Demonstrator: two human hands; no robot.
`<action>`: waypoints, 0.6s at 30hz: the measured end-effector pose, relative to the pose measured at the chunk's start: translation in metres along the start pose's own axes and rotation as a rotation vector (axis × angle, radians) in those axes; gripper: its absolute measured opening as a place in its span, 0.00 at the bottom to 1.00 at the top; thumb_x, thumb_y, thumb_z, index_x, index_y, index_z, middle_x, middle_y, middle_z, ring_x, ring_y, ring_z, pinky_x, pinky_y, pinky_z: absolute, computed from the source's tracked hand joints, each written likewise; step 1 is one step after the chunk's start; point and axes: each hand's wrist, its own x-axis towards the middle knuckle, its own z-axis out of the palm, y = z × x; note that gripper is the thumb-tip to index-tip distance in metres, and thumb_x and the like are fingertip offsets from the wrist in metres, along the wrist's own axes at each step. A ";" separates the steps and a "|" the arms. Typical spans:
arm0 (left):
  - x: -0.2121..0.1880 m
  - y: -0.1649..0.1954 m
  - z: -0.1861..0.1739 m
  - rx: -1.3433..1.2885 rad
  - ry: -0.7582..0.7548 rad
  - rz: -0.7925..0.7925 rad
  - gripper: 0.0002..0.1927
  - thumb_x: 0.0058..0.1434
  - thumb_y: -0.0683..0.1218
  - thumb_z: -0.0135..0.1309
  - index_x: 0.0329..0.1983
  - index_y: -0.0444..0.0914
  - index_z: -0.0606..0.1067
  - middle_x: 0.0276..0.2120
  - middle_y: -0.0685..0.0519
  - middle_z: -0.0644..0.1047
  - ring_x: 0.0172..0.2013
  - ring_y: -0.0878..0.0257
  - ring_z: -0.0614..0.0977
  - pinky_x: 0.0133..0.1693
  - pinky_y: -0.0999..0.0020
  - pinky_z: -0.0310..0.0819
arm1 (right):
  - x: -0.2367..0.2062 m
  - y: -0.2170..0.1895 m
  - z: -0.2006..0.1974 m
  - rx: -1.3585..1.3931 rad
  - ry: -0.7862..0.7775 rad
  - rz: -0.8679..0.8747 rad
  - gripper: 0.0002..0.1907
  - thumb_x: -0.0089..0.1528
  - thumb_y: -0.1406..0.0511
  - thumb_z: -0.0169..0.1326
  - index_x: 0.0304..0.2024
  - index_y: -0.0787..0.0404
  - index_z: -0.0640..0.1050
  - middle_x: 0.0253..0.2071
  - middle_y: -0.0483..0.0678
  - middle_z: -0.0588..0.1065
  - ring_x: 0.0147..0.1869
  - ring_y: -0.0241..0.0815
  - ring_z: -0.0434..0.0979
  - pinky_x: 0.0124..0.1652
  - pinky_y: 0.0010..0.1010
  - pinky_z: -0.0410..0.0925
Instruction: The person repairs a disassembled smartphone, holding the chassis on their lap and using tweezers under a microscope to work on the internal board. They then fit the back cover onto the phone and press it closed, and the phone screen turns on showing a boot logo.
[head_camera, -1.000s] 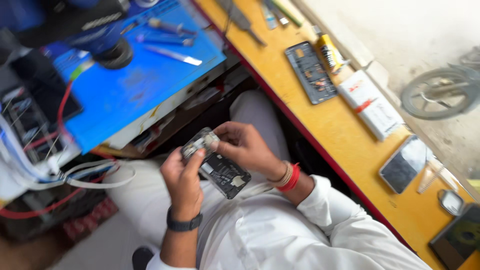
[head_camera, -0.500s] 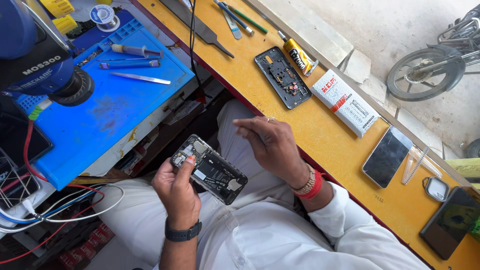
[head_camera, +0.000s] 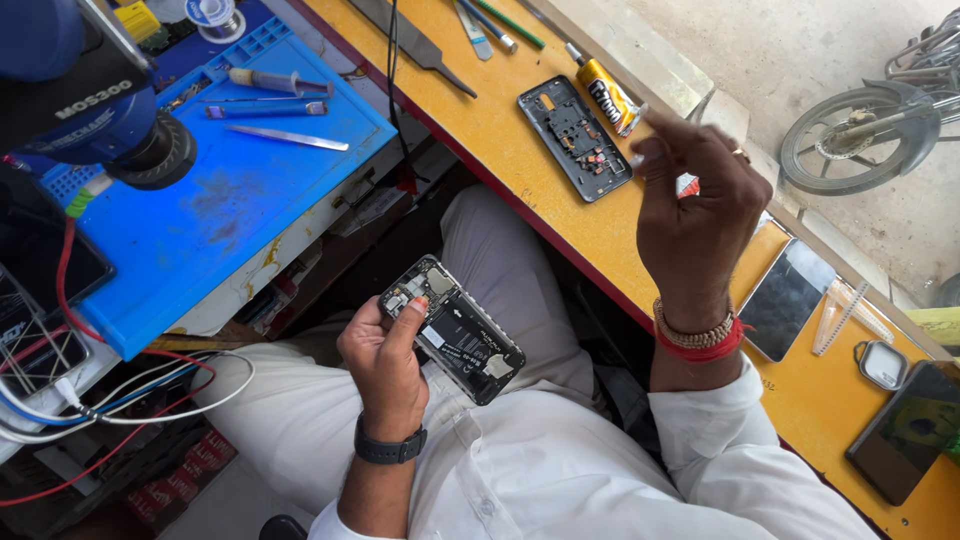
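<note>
Over the lap, the left hand (head_camera: 385, 365) grips an opened black phone with exposed circuitry (head_camera: 452, 329), thumb across its top end. Well above it, the right hand (head_camera: 700, 205) hovers with fingers loosely curled, holding nothing visible, just beside a black plastic phone frame (head_camera: 574, 136) on the yellow wooden bench (head_camera: 500, 150).

A long yellow workbench (head_camera: 520, 170) with a dark red front edge runs diagonally from top centre to lower right; its surface is worn and scuffed; a second bench on the left carries a blue work mat (head_camera: 230, 210) with moulded compartments along its upper edge; a pale, stained drawer front (head_camera: 290, 250) sits beneath that mat; red, white and blue cables (head_camera: 120, 395) hang in loops at lower left; beyond the yellow bench lies a grey concrete floor (head_camera: 800, 50), dusty and in daylight; a two-wheeler's wheel (head_camera: 860, 135) stands on it at upper right; lighting is even, natural, without hard shadow.
</note>
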 end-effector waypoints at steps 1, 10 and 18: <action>-0.001 0.002 -0.001 0.001 -0.004 0.003 0.02 0.61 0.35 0.58 0.36 0.31 0.79 0.31 0.54 0.81 0.31 0.71 0.78 0.38 0.77 0.73 | -0.002 -0.006 0.002 0.048 -0.037 0.092 0.03 0.65 0.77 0.62 0.41 0.69 0.81 0.32 0.50 0.80 0.36 0.38 0.82 0.40 0.29 0.69; -0.009 0.039 -0.021 0.021 0.065 0.133 0.01 0.63 0.36 0.58 0.37 0.33 0.78 0.34 0.56 0.80 0.33 0.73 0.77 0.39 0.77 0.71 | -0.042 -0.095 0.031 0.352 -0.459 0.112 0.12 0.55 0.67 0.73 0.29 0.59 0.80 0.26 0.47 0.78 0.30 0.44 0.80 0.34 0.31 0.70; -0.007 0.049 -0.012 -0.105 0.181 0.097 0.01 0.63 0.36 0.55 0.37 0.31 0.76 0.35 0.52 0.79 0.34 0.68 0.79 0.39 0.73 0.75 | -0.072 -0.119 0.037 0.312 -0.698 -0.158 0.51 0.48 0.52 0.73 0.68 0.63 0.66 0.63 0.60 0.70 0.61 0.60 0.74 0.57 0.47 0.67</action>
